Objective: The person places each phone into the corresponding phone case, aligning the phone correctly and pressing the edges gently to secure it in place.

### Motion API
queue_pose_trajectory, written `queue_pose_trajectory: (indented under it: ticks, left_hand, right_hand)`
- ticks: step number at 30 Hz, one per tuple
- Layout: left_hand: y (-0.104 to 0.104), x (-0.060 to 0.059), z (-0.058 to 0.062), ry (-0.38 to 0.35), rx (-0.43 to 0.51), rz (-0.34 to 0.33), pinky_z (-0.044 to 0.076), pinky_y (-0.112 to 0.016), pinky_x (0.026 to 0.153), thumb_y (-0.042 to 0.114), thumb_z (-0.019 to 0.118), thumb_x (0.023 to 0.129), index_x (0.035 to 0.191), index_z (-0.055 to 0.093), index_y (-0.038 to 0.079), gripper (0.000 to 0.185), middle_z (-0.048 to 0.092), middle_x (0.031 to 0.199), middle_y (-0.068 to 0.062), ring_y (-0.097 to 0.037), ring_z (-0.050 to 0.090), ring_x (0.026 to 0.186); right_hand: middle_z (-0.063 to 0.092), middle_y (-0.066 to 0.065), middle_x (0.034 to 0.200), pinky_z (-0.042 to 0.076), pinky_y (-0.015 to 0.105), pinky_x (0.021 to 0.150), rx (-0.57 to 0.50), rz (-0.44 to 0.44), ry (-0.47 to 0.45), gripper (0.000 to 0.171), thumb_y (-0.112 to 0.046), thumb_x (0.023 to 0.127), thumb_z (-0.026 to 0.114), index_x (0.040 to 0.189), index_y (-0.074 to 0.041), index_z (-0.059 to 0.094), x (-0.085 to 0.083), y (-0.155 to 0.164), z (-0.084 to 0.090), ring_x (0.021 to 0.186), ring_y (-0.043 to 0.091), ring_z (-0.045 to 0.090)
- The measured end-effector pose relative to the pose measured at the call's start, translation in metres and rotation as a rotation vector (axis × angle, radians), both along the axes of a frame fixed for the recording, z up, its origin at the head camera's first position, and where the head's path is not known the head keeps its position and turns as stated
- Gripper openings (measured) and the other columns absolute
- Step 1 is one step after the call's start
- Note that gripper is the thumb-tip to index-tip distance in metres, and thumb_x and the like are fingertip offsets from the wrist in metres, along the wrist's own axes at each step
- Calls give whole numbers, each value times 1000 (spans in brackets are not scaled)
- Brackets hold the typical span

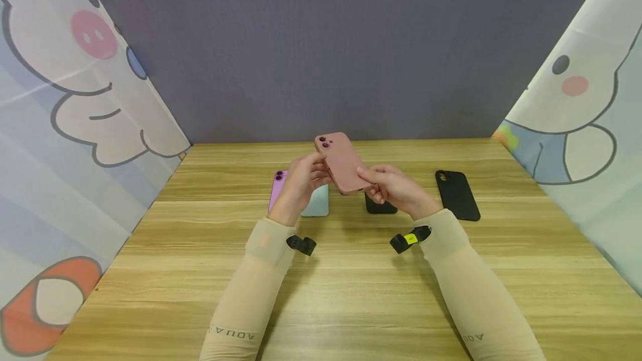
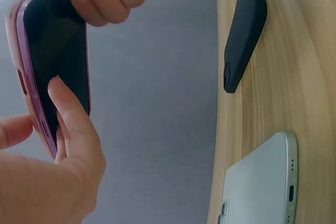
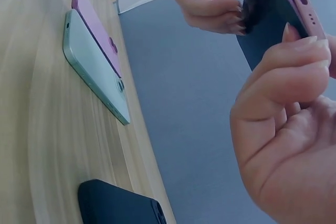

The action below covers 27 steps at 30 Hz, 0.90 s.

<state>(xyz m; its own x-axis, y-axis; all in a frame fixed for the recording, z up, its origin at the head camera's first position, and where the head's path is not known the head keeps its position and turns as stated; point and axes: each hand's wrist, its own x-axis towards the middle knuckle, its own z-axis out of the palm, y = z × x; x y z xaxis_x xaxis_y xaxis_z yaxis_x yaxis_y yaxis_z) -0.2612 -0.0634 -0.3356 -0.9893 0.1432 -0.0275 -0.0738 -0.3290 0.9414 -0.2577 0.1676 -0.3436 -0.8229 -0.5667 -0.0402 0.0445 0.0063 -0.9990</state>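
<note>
A pink phone case (image 1: 347, 161) is held above the table, back up, around a phone whose dark screen (image 2: 56, 40) faces down. Along one long side, the phone's purple edge (image 2: 32, 77) stands slightly out of the case. My left hand (image 1: 302, 180) pinches the long side near the camera end, with fingertips on the screen. At the opposite end, my right hand (image 1: 396, 185) grips a bottom corner, thumb on the case's back and fingers curled beneath. Below the hands lie a purple phone (image 3: 94, 27), a pale green phone (image 1: 316, 203) and a black phone or case (image 1: 381, 205).
A black phone case (image 1: 457, 195) lies on the wooden table (image 1: 341, 305), right of my right hand. Behind the table stands a grey panel (image 1: 321, 49). Cartoon-printed sheets (image 1: 120, 121) flank both sides. Each wrist wears a black strap (image 1: 302, 244).
</note>
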Motion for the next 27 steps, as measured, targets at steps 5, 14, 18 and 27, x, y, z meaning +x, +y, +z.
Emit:
queue_pose_trajectory:
  ticks: [5, 14, 18, 27]
  left_hand:
    - [-6, -1, 1, -36, 39, 33, 58, -29, 72, 22, 62, 99, 94, 67, 5, 19, 67, 82, -6, -17, 65, 70]
    - [-14, -4, 1, -15, 17, 72, 56, -24, 58, 29, 65, 99, 83, 69, 7, 27, 65, 69, -2, -12, 61, 56]
    - [-13, -5, 1, -10, -7, 95, 55, -23, 55, 26, 64, 98, 79, 69, 7, 27, 65, 67, -2, -11, 60, 54]
    - [-11, -5, 0, -4, -7, 166, 59, -26, 60, 20, 61, 96, 87, 70, 2, 22, 66, 69, -5, -14, 64, 56]
  right_hand:
    - [46, -1, 60, 36, 28, 55, -15, 49, 33, 37, -32, 108, 52, 78, -14, 64, 1, 5, 0, 49, 13, 42]
    - [48, -3, 57, 34, 27, 54, -53, 126, 49, 37, -29, 108, 51, 80, -14, 70, -2, 10, -2, 49, 11, 42]
    - [50, -3, 55, 34, 27, 55, -76, 86, 22, 42, -31, 108, 50, 77, -16, 73, -2, 11, -1, 48, 11, 41]
    - [60, -2, 64, 37, 24, 51, -174, -37, -66, 43, -39, 108, 51, 82, -16, 76, -2, 6, 1, 50, 11, 43]
